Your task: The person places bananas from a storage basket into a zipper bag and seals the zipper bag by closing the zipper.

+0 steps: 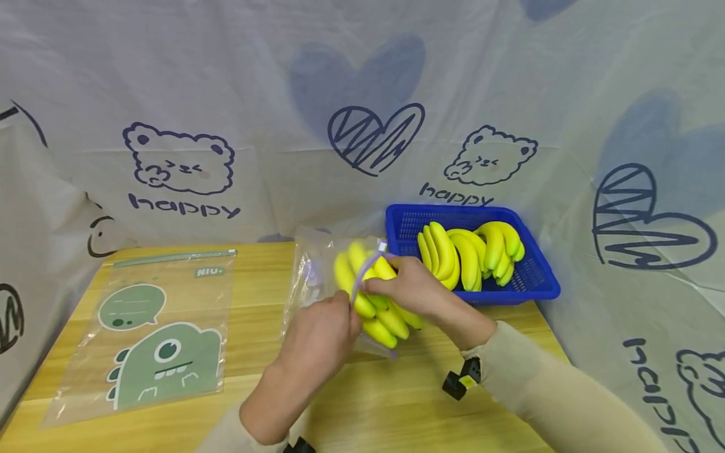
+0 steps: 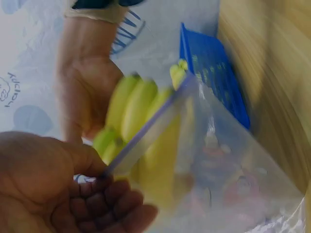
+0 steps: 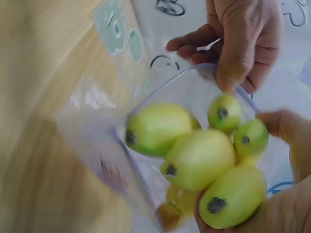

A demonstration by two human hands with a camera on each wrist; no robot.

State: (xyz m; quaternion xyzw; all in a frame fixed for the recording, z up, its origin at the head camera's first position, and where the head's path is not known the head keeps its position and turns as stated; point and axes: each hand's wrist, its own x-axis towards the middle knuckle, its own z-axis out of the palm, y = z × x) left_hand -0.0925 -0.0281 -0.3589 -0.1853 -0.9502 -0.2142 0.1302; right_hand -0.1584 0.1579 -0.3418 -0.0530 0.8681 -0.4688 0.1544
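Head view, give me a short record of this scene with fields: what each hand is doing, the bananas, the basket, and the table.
left hand: pinches the purple-edged rim of the clear zip bag, holding it open
right hand: grips a banana bunch, tips partly inside the bag mouth
basket: blue basket at right rear, more bananas inside
spare bag: dinosaur-print zip bag lying flat at left
table: wooden table, cartoon-print cloth behind

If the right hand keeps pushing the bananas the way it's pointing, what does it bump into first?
Probably the clear bag: the right hand pushes the banana bunch toward its mouth, which the left hand pinches open. Depth is unclear.
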